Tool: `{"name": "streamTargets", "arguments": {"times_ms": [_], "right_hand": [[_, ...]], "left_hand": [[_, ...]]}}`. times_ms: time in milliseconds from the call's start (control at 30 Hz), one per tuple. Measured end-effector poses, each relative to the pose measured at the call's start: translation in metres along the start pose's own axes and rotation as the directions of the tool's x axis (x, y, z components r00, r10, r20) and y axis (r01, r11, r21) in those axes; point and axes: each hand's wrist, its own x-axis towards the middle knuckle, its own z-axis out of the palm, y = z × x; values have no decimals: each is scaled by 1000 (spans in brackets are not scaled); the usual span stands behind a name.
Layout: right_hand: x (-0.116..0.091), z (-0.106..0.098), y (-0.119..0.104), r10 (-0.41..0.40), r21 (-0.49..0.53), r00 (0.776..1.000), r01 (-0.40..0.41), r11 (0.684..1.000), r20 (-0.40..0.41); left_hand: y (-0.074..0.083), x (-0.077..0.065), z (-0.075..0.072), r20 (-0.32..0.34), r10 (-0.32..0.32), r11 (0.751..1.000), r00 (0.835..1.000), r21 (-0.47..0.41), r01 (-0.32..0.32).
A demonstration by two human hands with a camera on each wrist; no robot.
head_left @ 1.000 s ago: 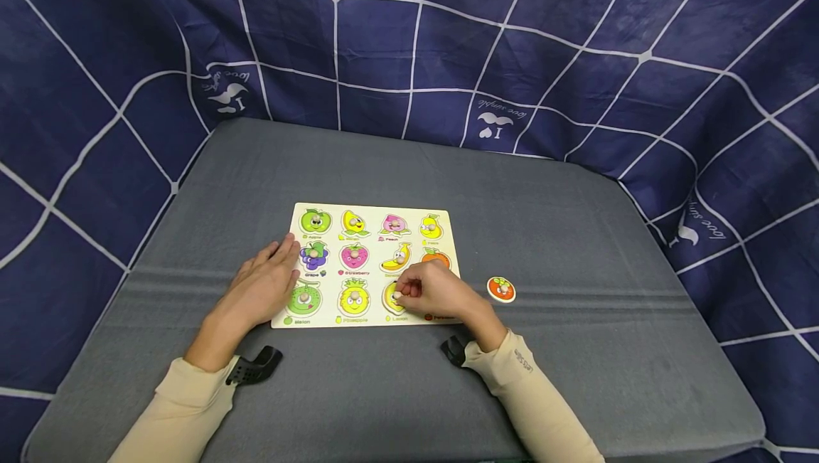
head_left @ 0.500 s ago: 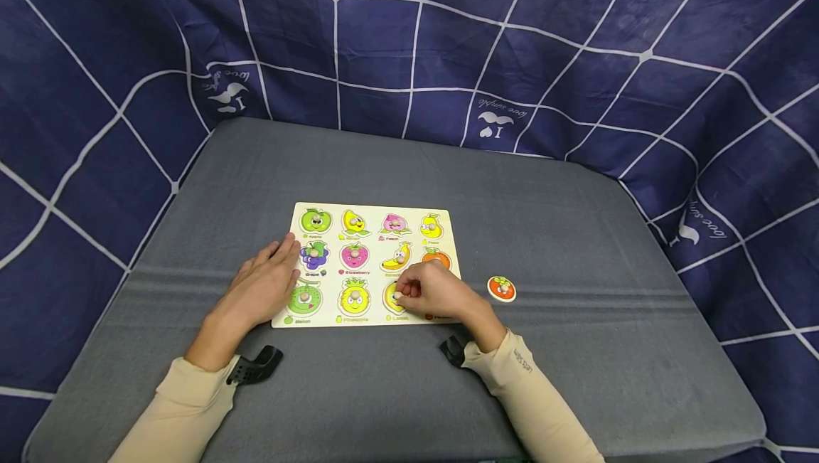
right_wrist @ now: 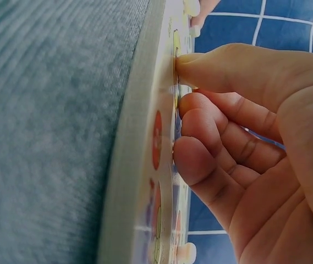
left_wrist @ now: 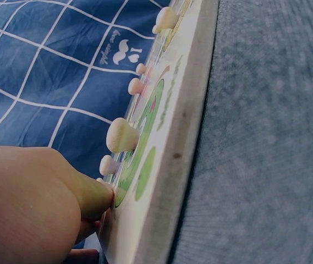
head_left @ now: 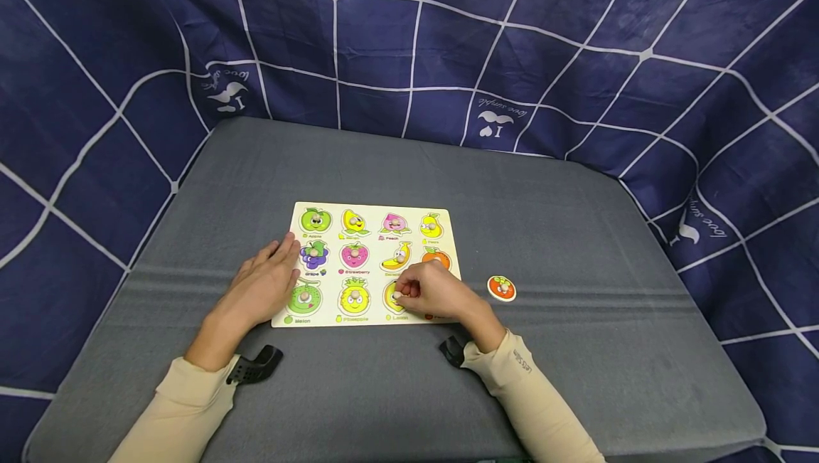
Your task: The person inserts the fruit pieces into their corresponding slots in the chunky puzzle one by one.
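A pale wooden fruit puzzle board lies flat on the grey surface, most of its pieces seated and bearing small round knobs. My left hand rests with extended fingers on the board's left edge, beside the grape piece and the melon piece. At the lower right of the board, my right hand pinches the yellow lemon piece by its knob; the piece lies at its printed place. That hand hides the board's lower right corner. A red tomato piece lies off the board, to its right.
Grey cloth covers the table around the board. A dark blue curtain with white grid lines stands behind and at both sides. Each wrist wears a black strap.
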Motion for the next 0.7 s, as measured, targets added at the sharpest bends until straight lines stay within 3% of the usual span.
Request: {"name": "streamTargets", "arguments": {"times_ms": [700], "right_hand": [[-8,-7,2,44,65,999,-42,997,-24]], "left_hand": [[0,1,1,-12,7,1000,1000,9,-7]]}}
